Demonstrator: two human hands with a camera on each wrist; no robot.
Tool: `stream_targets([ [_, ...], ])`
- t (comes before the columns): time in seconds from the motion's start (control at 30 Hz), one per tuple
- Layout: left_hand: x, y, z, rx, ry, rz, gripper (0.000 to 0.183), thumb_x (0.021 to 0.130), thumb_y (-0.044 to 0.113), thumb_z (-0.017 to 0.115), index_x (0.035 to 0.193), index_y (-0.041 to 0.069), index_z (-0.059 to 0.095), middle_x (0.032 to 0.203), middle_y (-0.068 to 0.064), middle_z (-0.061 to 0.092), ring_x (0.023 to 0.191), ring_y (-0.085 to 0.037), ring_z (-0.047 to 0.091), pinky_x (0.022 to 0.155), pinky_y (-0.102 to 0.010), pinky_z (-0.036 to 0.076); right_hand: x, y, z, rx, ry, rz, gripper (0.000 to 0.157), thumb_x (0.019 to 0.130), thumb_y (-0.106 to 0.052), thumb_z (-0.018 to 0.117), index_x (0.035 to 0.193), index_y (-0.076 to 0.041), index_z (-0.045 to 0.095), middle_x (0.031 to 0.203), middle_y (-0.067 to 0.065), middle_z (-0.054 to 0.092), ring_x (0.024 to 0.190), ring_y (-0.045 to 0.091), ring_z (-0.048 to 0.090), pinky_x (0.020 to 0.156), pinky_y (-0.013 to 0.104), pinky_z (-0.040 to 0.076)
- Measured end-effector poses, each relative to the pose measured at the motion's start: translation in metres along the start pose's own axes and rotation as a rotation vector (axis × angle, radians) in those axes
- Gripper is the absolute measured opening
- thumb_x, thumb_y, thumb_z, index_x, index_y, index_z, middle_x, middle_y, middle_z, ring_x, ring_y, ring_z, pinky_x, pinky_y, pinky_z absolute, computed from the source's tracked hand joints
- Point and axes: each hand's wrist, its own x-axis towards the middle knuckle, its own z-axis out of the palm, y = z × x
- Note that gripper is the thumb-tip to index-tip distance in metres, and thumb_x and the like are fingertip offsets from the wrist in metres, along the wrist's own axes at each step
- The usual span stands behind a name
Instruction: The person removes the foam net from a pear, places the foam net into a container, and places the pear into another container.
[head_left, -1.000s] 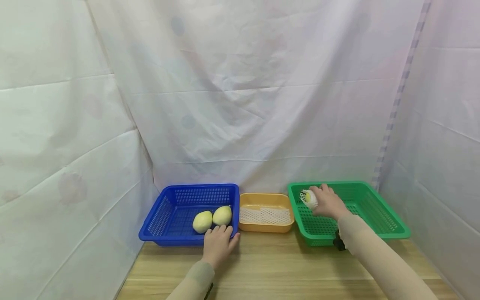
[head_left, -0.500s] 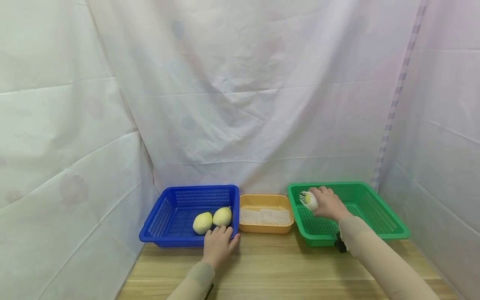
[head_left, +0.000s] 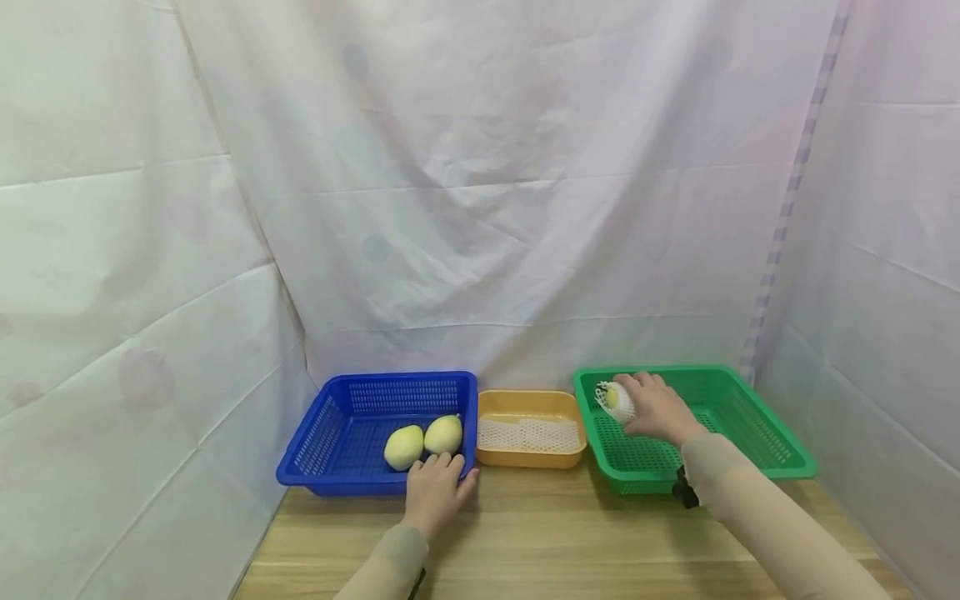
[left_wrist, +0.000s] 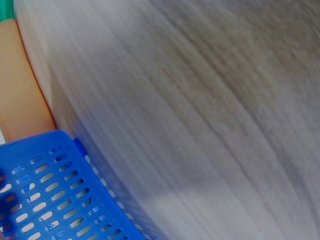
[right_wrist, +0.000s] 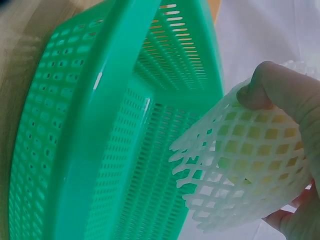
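Observation:
My right hand (head_left: pixel 660 408) grips a yellow-green pear wrapped in a white foam net sleeve (head_left: pixel 619 402), held above the green basket (head_left: pixel 780 425). In the right wrist view, the thumb lies across the net sleeve (right_wrist: pixel 240 165), whose open, fringed end points toward the basket; part of the pear shows through the mesh. My left hand (head_left: pixel 435 493) rests on the front rim of the blue basket (head_left: pixel 315 450) near its right corner, fingers over the edge. Just beyond those fingers lie two pale yellow pears, one left (head_left: pixel 404 447) and one right (head_left: pixel 444 435). The left wrist view does not clearly show the left hand.
Between the baskets stands a shallow orange tray (head_left: pixel 532 457) with flat white foam nets (head_left: pixel 550 435) in it. All three containers stand on a wooden table (head_left: pixel 540 533). White cloth (head_left: pixel 480 250) hangs behind and along both sides.
The right hand and its net-wrapped pear stay almost in place, shifting only very slightly. The left hand and the two pears keep their places; the view tilts a little.

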Motion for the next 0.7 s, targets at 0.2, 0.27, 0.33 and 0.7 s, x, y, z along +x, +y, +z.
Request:
stream_targets([
  [0.2, 0.0, -0.001, 0.0, 0.006, -0.004, 0.003, 0.036, 0.093, 0.053, 0.053, 0.074, 0.024, 0.048, 0.067, 0.008, 0.035, 0.062, -0.014, 0.042, 0.058, -0.032, 0.033, 0.0, -0.008, -0.003, 0.006, 0.009, -0.007, 0.086, 0.065, -0.018, 0.086, 0.141, -0.01, 0.045, 0.12, 0.017, 0.052, 0.099, 0.032, 0.048, 0.074, 0.049, 0.044],
  [0.27, 0.0, 0.0, -0.001, 0.003, -0.003, 0.004, 0.036, 0.093, 0.053, 0.053, 0.074, 0.023, 0.047, 0.066, 0.007, 0.035, 0.061, -0.014, 0.041, 0.057, -0.032, 0.032, 0.0, -0.01, -0.004, 0.004, 0.009, -0.012, 0.086, 0.065, -0.018, 0.086, 0.141, -0.01, 0.045, 0.12, 0.017, 0.052, 0.099, 0.032, 0.048, 0.074, 0.05, 0.044],
  [0.33, 0.0, 0.001, -0.002, 0.003, 0.001, 0.006, 0.036, 0.093, 0.053, 0.054, 0.073, 0.023, 0.047, 0.066, 0.007, 0.035, 0.061, -0.014, 0.041, 0.057, -0.031, 0.032, -0.001, -0.013, -0.005, 0.002, 0.008, -0.012, 0.086, 0.065, -0.019, 0.086, 0.141, -0.011, 0.046, 0.12, 0.016, 0.052, 0.099, 0.032, 0.048, 0.075, 0.049, 0.043],
  [0.7, 0.001, 0.001, -0.004, 0.008, -0.014, -0.002, 0.036, 0.093, 0.053, 0.053, 0.074, 0.022, 0.049, 0.066, 0.007, 0.036, 0.062, -0.015, 0.043, 0.058, -0.032, 0.033, -0.005, -0.02, -0.007, 0.001, 0.011, -0.039, 0.088, 0.065, -0.021, 0.087, 0.142, -0.012, 0.044, 0.121, 0.015, 0.052, 0.103, 0.033, 0.049, 0.075, 0.049, 0.045],
])
